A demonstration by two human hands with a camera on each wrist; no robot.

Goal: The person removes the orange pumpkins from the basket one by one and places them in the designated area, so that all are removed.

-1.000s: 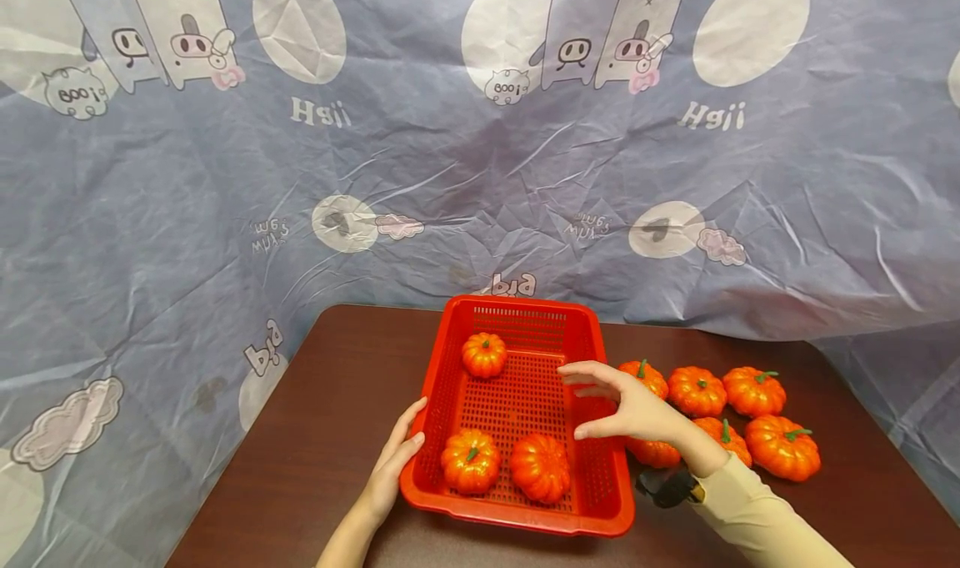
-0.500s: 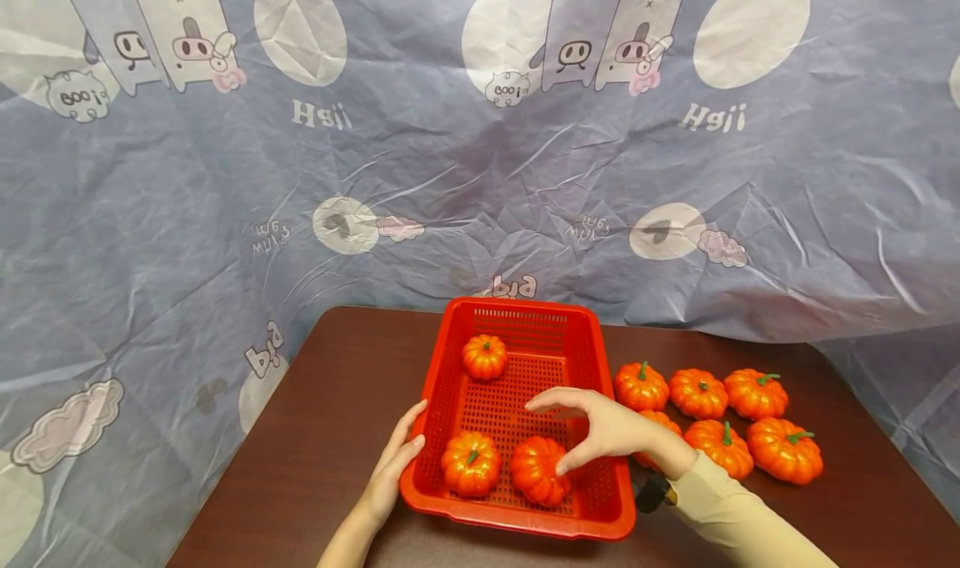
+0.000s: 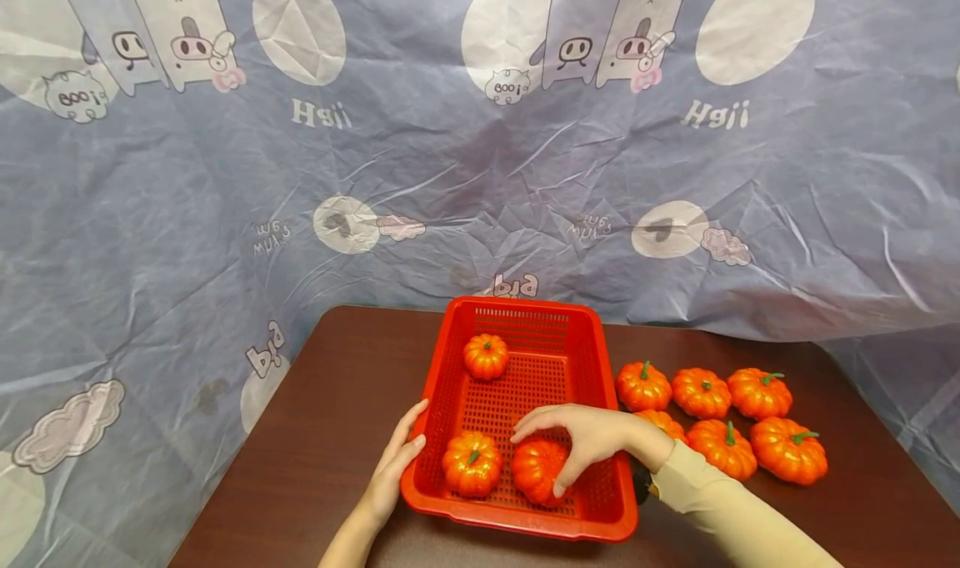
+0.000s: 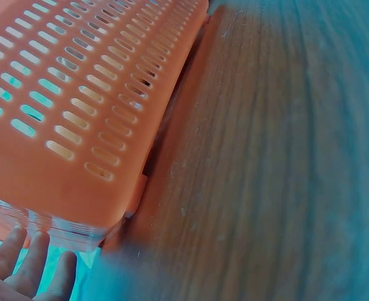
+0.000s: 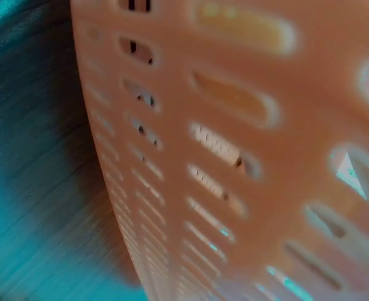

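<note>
Right hand is nearer, fingers curved round far side of near-right pumpkin in red basket, thumb at its right; left hand, fingers extended, sits at basket's left rim.

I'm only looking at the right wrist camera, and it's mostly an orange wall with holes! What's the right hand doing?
Observer: The right hand is curled round a pumpkin in the red basket.
Operator: Ooh! Where's the other hand?
Observer: The left hand is touching the basket's left rim.
Operator: Are there pumpkins outside too?
Observer: Yes, six more pumpkins are on the table, right of the basket.
</note>
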